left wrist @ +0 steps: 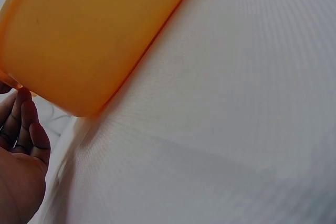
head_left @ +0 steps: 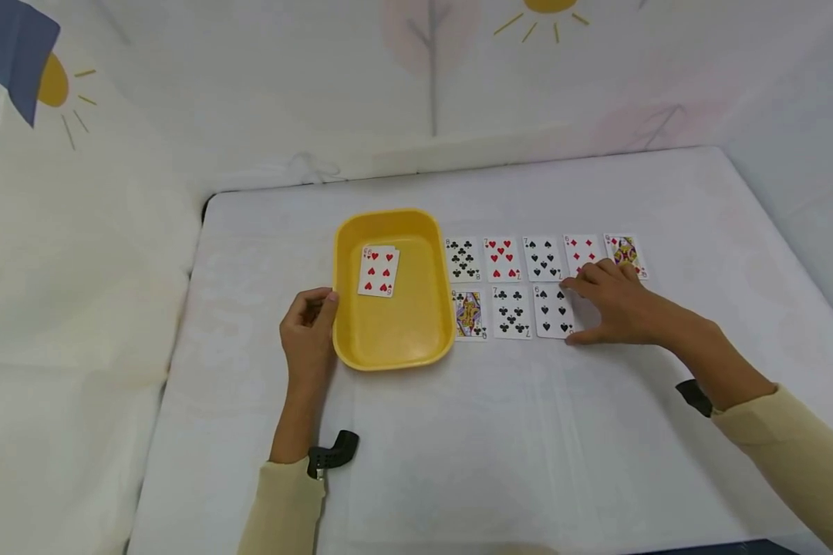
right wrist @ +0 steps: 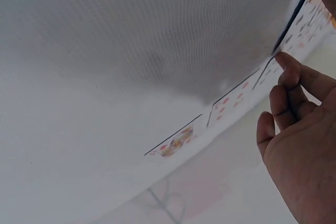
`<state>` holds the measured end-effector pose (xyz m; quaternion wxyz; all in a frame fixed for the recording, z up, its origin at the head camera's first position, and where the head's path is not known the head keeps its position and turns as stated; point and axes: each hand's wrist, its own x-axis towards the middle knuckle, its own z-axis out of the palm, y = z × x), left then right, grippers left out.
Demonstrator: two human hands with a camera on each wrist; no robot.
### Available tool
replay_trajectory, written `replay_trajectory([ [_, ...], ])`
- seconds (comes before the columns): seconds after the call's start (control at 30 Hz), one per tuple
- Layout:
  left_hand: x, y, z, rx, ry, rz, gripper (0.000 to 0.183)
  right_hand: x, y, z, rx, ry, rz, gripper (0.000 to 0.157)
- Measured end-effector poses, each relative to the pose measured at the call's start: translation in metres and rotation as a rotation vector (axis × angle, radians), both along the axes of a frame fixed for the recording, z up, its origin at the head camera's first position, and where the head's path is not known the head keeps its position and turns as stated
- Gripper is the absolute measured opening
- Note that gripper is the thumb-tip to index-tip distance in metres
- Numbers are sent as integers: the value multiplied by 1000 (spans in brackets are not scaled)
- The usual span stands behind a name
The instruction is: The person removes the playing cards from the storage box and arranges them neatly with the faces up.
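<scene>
My left hand (head_left: 308, 331) grips the left rim of a yellow plastic tray (head_left: 404, 335), thumb at the edge. In the left wrist view the tray's side (left wrist: 100, 40) rises beside the curled fingers. Inside the tray lie a six of hearts (head_left: 378, 273) and another card mostly hidden under it. My right hand (head_left: 614, 304) holds a six of spades (head_left: 552, 310) by its right edge, thumb at the near corner and index finger at the far corner. In the right wrist view that card (right wrist: 299, 24) appears edge-on between thumb and finger.
Right of the tray, a back row holds an eight of clubs (head_left: 463, 260), seven of hearts (head_left: 503, 259), seven of spades (head_left: 543, 258), six of diamonds (head_left: 583, 248) and a queen (head_left: 626, 250). In front lie a queen of clubs (head_left: 468, 314) and seven of clubs (head_left: 510, 312).
</scene>
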<state>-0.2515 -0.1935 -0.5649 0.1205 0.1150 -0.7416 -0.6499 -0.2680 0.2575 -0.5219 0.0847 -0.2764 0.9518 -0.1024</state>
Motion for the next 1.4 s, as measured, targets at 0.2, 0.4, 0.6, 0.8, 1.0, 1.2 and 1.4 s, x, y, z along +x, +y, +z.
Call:
replay_trajectory([
  [0.2, -2, -1, -5, -2, 31, 5, 31, 1, -2, 6, -20, -4, -6, 83],
  [0.4, -2, 0, -6, -9, 47, 1, 34, 0, -9, 11, -30, 23, -50, 78],
  [0.6, -2, 3, -8, -3, 12, 8, 30, -6, -27, 19, -69, 60, -60, 70],
  [0.8, -3, 8, -9, -1, 3, 11, 29, -15, -56, 26, -102, 51, -62, 70],
  [1.0, -4, 16, -12, 3, 45, -13, 31, -23, -80, 29, -126, 65, -48, 71],
  [1.2, -6, 23, -12, 17, 55, -16, 30, -32, -101, 30, -135, 78, -16, 70],
  [1.4, -7, 28, -12, 13, 53, -21, 30, -37, -126, 30, -136, 84, 30, 72],
])
